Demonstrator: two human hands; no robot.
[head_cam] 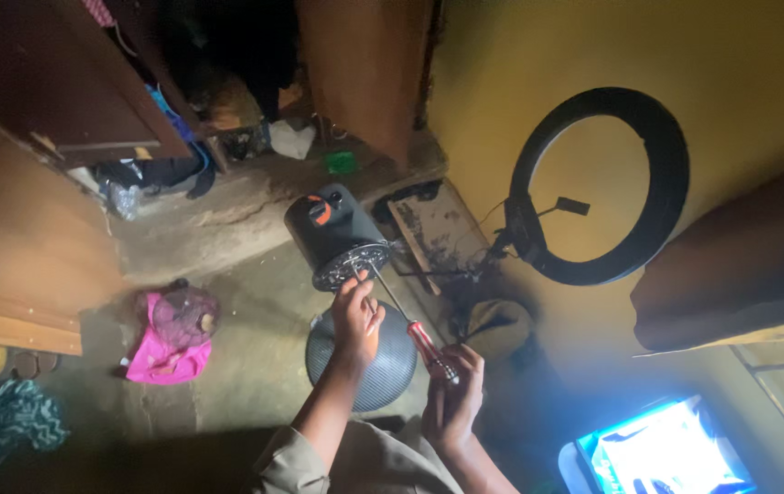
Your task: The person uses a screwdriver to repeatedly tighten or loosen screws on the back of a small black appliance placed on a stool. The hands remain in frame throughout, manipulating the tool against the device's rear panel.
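A black cylindrical device (pixel 328 224) with an orange mark lies on its side on the concrete floor, its round metal end plate (pixel 352 265) facing me. My left hand (pixel 355 320) reaches up to that plate, fingertips touching its lower rim. My right hand (pixel 454 393) grips the red handle of a long screwdriver (pixel 406 316); its shaft runs up and left to the plate near my left fingertips. Below my left hand lies a round dark mesh cover (pixel 383 370).
A black ring light (pixel 599 183) on a stand leans by the yellow wall. A wooden board (pixel 438 229) lies behind the device. Pink cloth (pixel 168 352) sits at left, cluttered shelves at top left, a glowing screen (pixel 662 453) at bottom right.
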